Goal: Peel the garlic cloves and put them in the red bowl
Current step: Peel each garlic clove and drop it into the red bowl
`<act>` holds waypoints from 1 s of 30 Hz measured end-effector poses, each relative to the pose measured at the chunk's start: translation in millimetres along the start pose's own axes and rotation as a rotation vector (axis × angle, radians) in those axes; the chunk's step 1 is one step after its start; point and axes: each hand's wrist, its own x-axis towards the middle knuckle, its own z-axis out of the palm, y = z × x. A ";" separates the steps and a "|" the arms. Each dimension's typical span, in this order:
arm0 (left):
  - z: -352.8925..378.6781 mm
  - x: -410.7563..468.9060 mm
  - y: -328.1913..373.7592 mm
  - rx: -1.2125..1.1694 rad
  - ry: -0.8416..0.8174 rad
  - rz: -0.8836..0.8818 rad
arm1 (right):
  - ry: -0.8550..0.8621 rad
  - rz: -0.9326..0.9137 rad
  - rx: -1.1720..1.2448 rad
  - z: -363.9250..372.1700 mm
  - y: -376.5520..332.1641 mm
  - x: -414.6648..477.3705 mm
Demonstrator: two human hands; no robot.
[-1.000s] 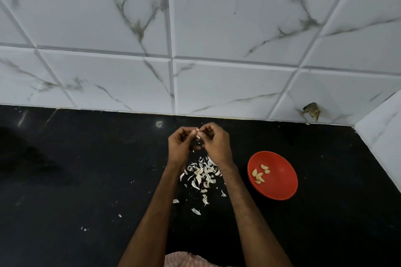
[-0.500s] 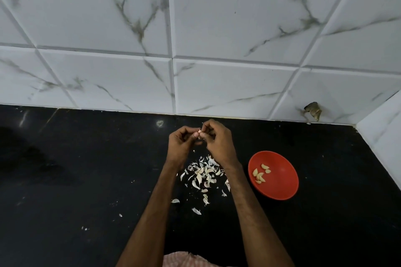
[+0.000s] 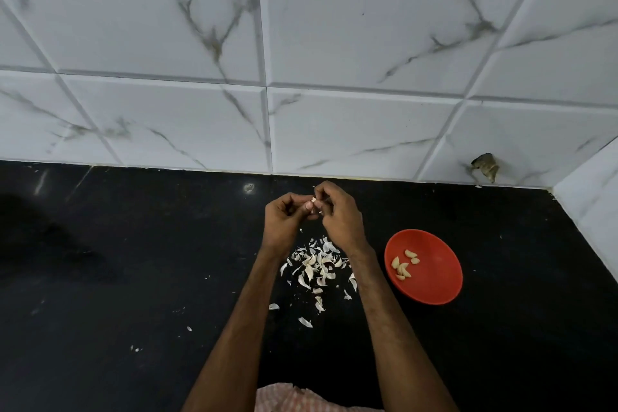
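Observation:
Both hands meet above the black counter, fingertips together on one small garlic clove point(image 3: 313, 201). My left hand point(image 3: 282, 222) pinches the clove from the left. My right hand point(image 3: 339, 216) pinches it from the right, fingers curled over it, so most of the clove is hidden. Below the hands lies a pile of white garlic skins point(image 3: 317, 266). The red bowl point(image 3: 431, 288) stands to the right of my right forearm and holds several peeled cloves point(image 3: 403, 267).
The black counter point(image 3: 133, 278) runs left and right, with scattered skin flakes point(image 3: 305, 322) near my forearms. A white marble-tiled wall point(image 3: 301, 60) stands at the back, another wall face point(image 3: 598, 204) closes the right side. A dark chip point(image 3: 485, 165) marks a tile.
The hands stay joined on the clove and have shifted slightly; the right fingers have worked over it. The bowl and the pile of skins have not moved.

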 end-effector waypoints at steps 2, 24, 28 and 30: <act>1.8 -0.1 -0.1 -0.029 0.018 -0.019 | 0.010 -0.009 -0.018 -1.0 -1.2 0.0; -7.6 -0.5 10.2 -0.129 0.137 -0.147 | 0.017 -0.085 0.101 -4.0 -4.9 2.2; -4.2 0.9 14.0 -0.010 0.149 -0.087 | 0.084 -0.129 0.079 0.9 -12.2 5.6; -1.0 1.0 18.9 0.014 0.158 -0.051 | 0.108 -0.118 0.111 4.0 -15.5 5.4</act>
